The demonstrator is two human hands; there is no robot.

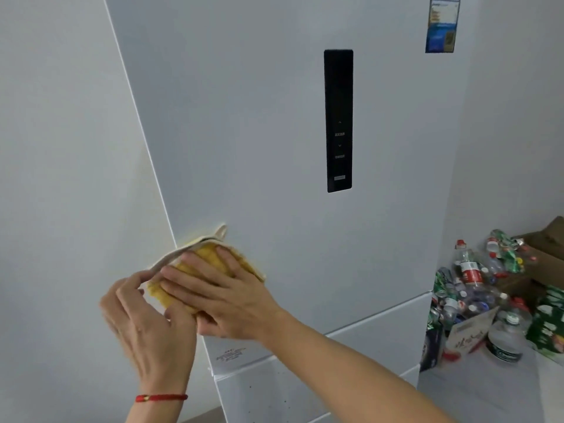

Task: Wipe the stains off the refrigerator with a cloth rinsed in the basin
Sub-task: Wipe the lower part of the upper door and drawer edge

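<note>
A pale grey refrigerator (259, 132) fills the view, with a black control panel (338, 120) on its upper door. A yellow cloth (210, 254) with a cream edge lies flat against the door's lower left corner. My right hand (222, 294) presses the cloth to the door with straight, spread fingers. My left hand (143, 319) is at the cloth's left side, at the fridge's front left edge, and pinches the cream hem between thumb and fingers. Small dark specks show on the lower drawer front (268, 392).
A blue and yellow label (442, 24) sticks to the door's top right. To the right of the fridge, a cardboard box (476, 328) holds several empty plastic bottles and cans, with green packs (549, 325) beside it. A white wall (61, 148) stands at the left.
</note>
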